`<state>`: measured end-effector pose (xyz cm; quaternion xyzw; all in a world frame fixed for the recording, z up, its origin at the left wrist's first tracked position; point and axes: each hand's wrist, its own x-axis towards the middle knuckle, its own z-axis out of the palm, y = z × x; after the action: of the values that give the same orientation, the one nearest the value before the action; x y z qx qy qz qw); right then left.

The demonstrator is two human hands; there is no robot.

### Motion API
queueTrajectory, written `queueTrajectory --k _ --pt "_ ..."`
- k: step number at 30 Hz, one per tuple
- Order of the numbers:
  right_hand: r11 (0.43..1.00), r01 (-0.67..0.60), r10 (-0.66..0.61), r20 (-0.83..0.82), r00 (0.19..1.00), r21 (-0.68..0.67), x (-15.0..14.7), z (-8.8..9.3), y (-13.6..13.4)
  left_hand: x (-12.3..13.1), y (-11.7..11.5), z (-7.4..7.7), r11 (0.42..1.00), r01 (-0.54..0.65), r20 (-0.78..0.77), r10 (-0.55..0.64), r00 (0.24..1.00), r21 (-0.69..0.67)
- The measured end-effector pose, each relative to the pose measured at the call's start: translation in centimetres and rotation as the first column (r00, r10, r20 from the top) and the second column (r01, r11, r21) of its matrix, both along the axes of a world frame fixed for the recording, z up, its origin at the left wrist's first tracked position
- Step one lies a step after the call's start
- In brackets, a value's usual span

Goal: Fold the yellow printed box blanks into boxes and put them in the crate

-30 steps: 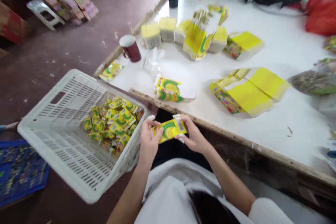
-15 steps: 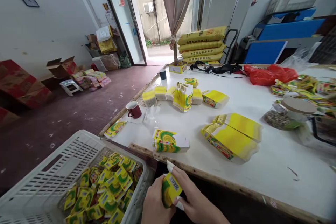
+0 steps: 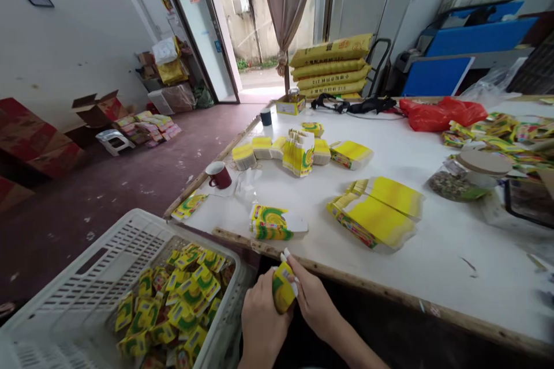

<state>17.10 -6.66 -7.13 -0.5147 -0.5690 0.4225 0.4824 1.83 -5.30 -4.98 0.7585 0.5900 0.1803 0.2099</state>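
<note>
A small yellow and green box is held between my two hands, just off the front edge of the table. My left hand wraps round its left side and bottom. On its right side, the fingers of my right hand press against it, with white coverings on some fingertips. Nearest on the table lies a stack of flat printed cartons. Left of my hands, a white plastic crate holds many small yellow and green boxes.
Bundles of yellow cartons lie on the table. A maroon mug stands by its left edge, a dark cup farther back. At the right are a lidded jar and a red plastic bag.
The small box has turned in my hands and shows less of its barcode side. My right hand has shifted its hold. The whole view has moved slightly.
</note>
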Motion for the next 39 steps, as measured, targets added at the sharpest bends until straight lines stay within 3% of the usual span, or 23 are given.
queueTrajectory --k 2,6,9,11,13,16,19,22,27,31,34,36,37,39 --pt "0.999 0.024 -0.025 0.015 1.000 0.025 -0.1 0.1 0.0 0.1 -0.1 0.7 1.000 -0.006 -0.013 0.006 1.000 -0.010" --pt "0.996 -0.088 0.086 -0.093 0.992 -0.017 0.2 0.3 0.0 0.4 -0.1 1.3 0.998 -0.036 0.038 0.038 0.999 -0.044" --pt "1.000 0.005 -0.006 -0.050 0.999 -0.027 -0.3 0.3 0.0 0.5 -0.1 1.2 0.995 -0.080 0.079 0.085 0.993 -0.057" --pt "0.999 0.030 -0.031 -0.031 0.999 -0.038 -0.9 0.4 0.2 0.4 0.0 1.2 0.986 -0.116 0.141 0.132 0.981 -0.118" --pt "0.998 -0.051 0.046 -0.100 0.994 -0.044 -1.1 0.7 0.7 0.1 0.4 1.3 0.967 -0.120 0.280 0.182 0.942 -0.227" --pt "0.985 -0.169 0.158 -0.256 0.954 -0.022 -0.6 1.3 1.4 -0.3 1.2 1.7 0.923 -0.031 0.539 0.250 0.805 -0.383" --pt "0.994 -0.109 0.099 -0.243 0.965 -0.028 0.8 1.9 2.0 -0.5 1.9 2.0 0.875 0.047 0.631 0.309 0.712 -0.481" --pt "0.997 -0.071 0.071 -0.183 0.981 0.009 1.8 2.6 2.5 -0.3 2.1 2.1 0.845 0.115 0.657 0.312 0.687 -0.522" --pt "0.970 -0.188 0.197 -0.050 0.979 0.155 1.4 3.4 3.6 0.3 1.9 1.5 0.830 0.230 0.716 0.259 0.648 -0.509" --pt "0.961 -0.196 0.202 -0.011 0.979 0.194 0.1 3.0 3.5 0.0 1.6 0.9 0.824 0.230 0.695 0.249 0.674 -0.518" --pt "0.965 -0.183 0.184 0.009 0.983 0.190 0.2 2.8 3.3 -2.1 1.8 0.9 0.850 0.100 0.587 0.266 0.765 -0.516" --pt "0.979 -0.097 0.086 0.069 0.994 0.180 0.9 3.1 3.8 -4.7 2.4 0.9 0.885 -0.112 0.463 0.340 0.819 -0.452" --pt "0.984 -0.035 0.013 0.126 0.992 0.172 1.5 3.4 4.4 -6.2 2.7 0.9 0.891 -0.259 0.400 0.406 0.822 -0.372" --pt "0.983 0.095 -0.136 0.277 0.951 0.154 2.5 4.1 6.0 -9.1 3.5 0.7 0.832 -0.545 0.322 0.546 0.774 -0.101"
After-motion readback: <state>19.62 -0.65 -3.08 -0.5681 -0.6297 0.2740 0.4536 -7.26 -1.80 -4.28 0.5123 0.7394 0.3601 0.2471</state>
